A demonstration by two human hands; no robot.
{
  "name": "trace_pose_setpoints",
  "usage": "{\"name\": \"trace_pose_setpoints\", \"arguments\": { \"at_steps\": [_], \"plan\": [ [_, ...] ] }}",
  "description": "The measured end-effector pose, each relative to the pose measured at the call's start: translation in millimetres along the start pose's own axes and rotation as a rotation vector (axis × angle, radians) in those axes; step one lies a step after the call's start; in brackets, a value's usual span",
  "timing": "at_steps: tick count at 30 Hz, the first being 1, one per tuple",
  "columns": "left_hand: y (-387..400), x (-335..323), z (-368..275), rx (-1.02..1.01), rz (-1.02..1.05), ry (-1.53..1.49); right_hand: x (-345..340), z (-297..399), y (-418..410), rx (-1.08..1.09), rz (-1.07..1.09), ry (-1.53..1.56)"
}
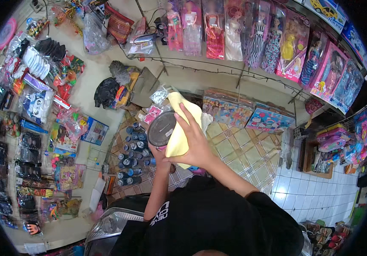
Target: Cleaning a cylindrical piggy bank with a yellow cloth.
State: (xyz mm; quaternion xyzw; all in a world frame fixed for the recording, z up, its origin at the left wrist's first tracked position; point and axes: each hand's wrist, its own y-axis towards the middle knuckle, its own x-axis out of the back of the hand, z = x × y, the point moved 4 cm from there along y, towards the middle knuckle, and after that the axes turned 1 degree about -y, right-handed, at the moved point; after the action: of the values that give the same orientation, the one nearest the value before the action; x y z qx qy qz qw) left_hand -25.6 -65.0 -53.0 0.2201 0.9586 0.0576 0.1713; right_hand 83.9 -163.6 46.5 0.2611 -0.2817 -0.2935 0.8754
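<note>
A round container with a dark lid (161,128) is held up before my chest, over the tiled floor. My left hand (161,160) supports it from below at its near side; most of those fingers are hidden. A yellow cloth (185,118) lies against the container's right side, partly over the lid. My right hand (193,140) is spread over the cloth and presses it there, the thumb towards the left hand. Pink and white pieces with a cartoon figure (153,113) show beyond the lid.
Several dark bottles with blue caps (135,160) stand on the floor at left. Packaged goods fill the left counter (87,67). Boxed dolls (215,32) line the upper shelf, with picture boxes (228,108) below. A wooden box (317,163) stands at right.
</note>
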Motion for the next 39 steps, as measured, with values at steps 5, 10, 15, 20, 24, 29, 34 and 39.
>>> {"name": "trace_pose_setpoints", "arguments": {
  "at_steps": [5,10,15,20,24,29,34,39],
  "plan": [
    [4,5,11,0.032,-0.066,-0.121,1,-21,-14,-0.038,0.054,0.026],
    [19,29,26,0.118,-0.072,-0.359,-6,-37,-42,-0.151,0.156,0.049],
    [23,21,-7,0.058,-0.051,-0.289,0,-65,-87,-0.270,0.139,0.102],
    [32,24,-14,0.143,-0.003,-0.361,39,-131,-134,-0.953,-0.256,0.459],
    [32,13,-14,0.051,0.194,-0.256,56,-58,-37,-0.433,-0.044,0.666],
    [30,-10,4,0.233,0.273,-0.453,16,1,18,-0.096,0.047,-0.131],
    [34,12,47,0.100,0.100,-0.206,4,-15,12,-0.241,0.027,-0.061],
    [46,6,54,0.369,0.324,-0.147,10,-35,1,-0.291,-0.129,0.041]
  ]
}}
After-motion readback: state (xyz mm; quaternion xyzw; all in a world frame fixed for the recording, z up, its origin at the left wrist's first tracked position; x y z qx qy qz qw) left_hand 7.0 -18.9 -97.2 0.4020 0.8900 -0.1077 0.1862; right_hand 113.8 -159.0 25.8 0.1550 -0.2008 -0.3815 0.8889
